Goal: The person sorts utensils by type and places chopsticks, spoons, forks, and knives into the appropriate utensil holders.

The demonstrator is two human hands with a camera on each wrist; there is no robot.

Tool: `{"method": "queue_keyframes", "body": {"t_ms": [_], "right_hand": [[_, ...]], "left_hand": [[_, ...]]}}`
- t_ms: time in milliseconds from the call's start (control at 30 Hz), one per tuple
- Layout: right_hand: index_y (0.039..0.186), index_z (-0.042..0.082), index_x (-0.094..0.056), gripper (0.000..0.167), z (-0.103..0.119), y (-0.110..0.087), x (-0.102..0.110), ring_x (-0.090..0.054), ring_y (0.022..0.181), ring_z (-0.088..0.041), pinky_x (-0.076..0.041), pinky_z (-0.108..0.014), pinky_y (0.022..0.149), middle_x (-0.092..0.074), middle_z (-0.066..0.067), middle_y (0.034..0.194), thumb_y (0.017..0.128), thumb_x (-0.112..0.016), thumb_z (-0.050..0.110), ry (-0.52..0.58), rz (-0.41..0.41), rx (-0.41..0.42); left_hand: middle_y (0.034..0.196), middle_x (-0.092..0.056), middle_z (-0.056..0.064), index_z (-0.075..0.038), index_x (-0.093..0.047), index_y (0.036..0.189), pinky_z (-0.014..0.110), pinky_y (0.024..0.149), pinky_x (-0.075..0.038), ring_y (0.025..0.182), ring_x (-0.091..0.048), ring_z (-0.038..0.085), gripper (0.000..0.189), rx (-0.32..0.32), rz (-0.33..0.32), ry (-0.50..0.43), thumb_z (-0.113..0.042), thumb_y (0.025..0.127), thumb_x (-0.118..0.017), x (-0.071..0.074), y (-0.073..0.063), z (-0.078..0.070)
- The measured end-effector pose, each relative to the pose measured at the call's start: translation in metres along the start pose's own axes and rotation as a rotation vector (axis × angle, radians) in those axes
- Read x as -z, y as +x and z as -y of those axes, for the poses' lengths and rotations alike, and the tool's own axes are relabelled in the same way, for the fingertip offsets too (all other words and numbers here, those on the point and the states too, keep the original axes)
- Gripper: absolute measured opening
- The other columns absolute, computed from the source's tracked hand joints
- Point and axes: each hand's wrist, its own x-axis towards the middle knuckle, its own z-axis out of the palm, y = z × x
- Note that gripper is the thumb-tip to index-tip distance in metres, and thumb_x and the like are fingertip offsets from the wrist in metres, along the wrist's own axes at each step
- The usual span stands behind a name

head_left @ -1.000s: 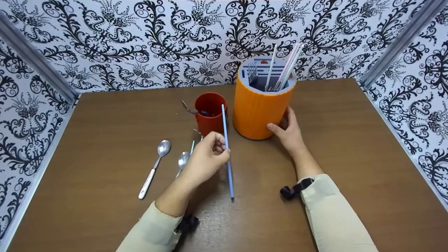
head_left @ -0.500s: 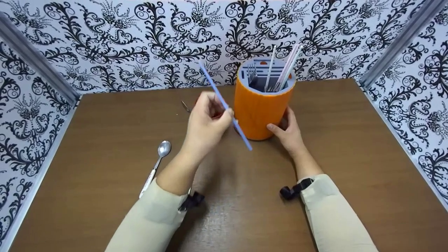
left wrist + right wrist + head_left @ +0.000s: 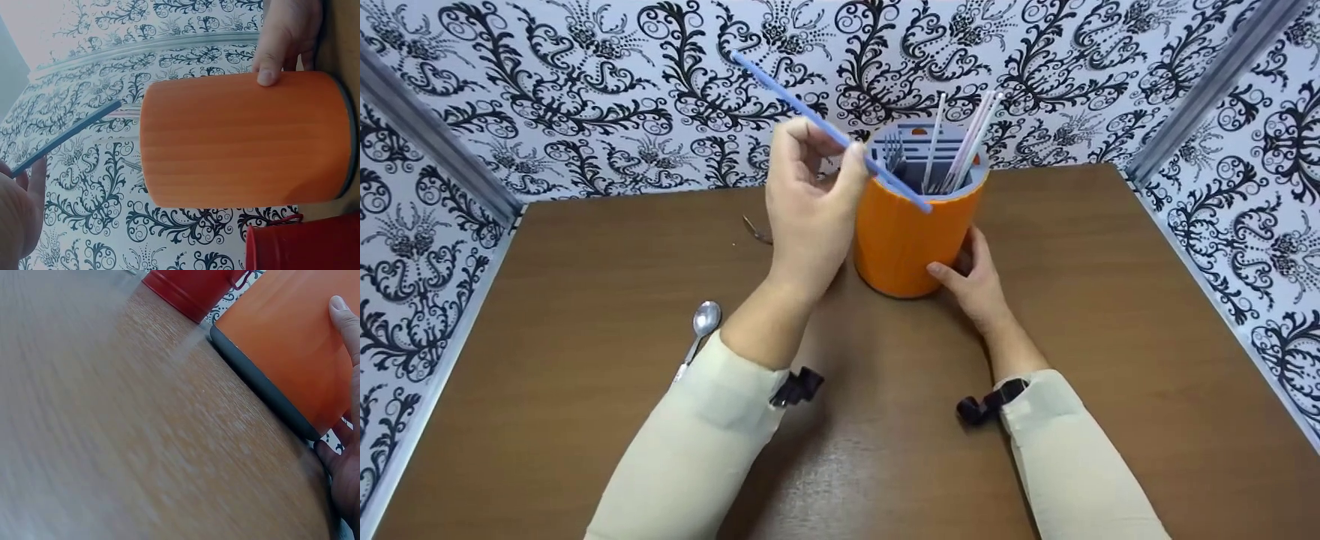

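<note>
The left hand [image 3: 814, 199] is partly closed: the thumb and fingers pinch 1 blue chopstick [image 3: 780, 89] near its midpoint. The chopstick is tilted, upper end to the left, lower end to the right. The right hand [image 3: 979, 289] grips the lower right side of an orange utensil holder [image 3: 911, 240]; the thumb lies on the front wall, with the fingers partly hidden round the side. The holder stands upright on the desk [image 3: 562, 285]. Its grey slotted insert [image 3: 919, 150] contains metal forks [image 3: 893, 152] and pale and pink chopsticks [image 3: 973, 136]. Left of the hands, 1 metal spoon [image 3: 706, 319] lies on the desk, its handle partly covered by the left sleeve [image 3: 690, 435].

In the head view, the chopstick's lower end overlaps the holder's front rim; the left wrist view shows this end apart from the holder wall. The left wrist view also shows a red mug [image 3: 309, 244] just beside the holder, a part the left hand conceals in the head view. The right wrist view exposes the holder's dark base [image 3: 259, 385], seated on the desk.
</note>
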Motion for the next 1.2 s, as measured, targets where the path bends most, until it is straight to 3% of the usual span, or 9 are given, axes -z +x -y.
{"method": "queue_keyframes", "body": {"t_ms": [200,400,633,933,1200], "right_hand": [[0.165,0.019,-0.021,0.089,-0.001,-0.001,0.0,-0.042,0.148,-0.023,-0.031,-0.045,0.127,-0.034,-0.002,0.167,0.096,-0.076,0.026,-0.02,-0.004,-0.01],[0.165,0.019,-0.021,0.091,-0.001,-0.002,0.001,-0.042,0.149,-0.021,-0.032,-0.045,0.128,-0.035,-0.002,0.167,0.095,-0.077,0.031,-0.052,-0.011,-0.029],[0.165,0.013,-0.02,0.091,-0.001,0.0,-0.001,-0.043,0.148,-0.024,-0.031,-0.045,0.127,-0.036,-0.006,0.165,0.094,-0.076,0.022,-0.002,0.0,0.022],[0.165,0.018,-0.022,0.091,-0.002,0.0,-0.001,-0.042,0.148,-0.021,-0.031,-0.044,0.128,-0.036,-0.002,0.166,0.094,-0.078,0.032,-0.049,-0.001,0.022],[0.166,0.016,-0.017,0.096,-0.001,0.001,0.001,-0.039,0.152,-0.026,-0.029,-0.045,0.129,-0.031,-0.006,0.169,0.094,-0.077,0.032,-0.062,-0.001,-0.017]], "left_hand": [[0.098,-0.055,0.01,0.001,-0.047,0.106,0.044,0.084,-0.064,0.091,-0.063,0.024,0.02,-0.026,-0.055,-0.036,0.005,0.096,-0.063,-0.011,0.009,0.002],[0.105,-0.052,0.011,0.001,-0.046,0.11,0.039,0.086,-0.063,0.097,-0.06,0.02,0.02,-0.013,-0.083,-0.024,0.004,0.098,-0.062,-0.023,0.017,0.014],[0.107,-0.052,0.01,-0.001,-0.048,0.112,0.028,0.083,-0.058,0.101,-0.057,0.015,0.019,0.052,0.013,0.144,-0.001,0.1,-0.062,-0.033,0.023,0.031],[0.112,-0.059,0.007,-0.006,-0.054,0.112,0.017,0.092,-0.053,0.108,-0.06,0.012,0.016,0.182,0.126,0.384,-0.003,0.1,-0.065,-0.044,0.029,0.045],[0.11,-0.059,0.006,-0.005,-0.057,0.11,0.015,0.089,-0.051,0.102,-0.059,0.012,0.015,0.192,0.214,0.484,-0.003,0.099,-0.066,-0.051,0.031,0.051]]}}
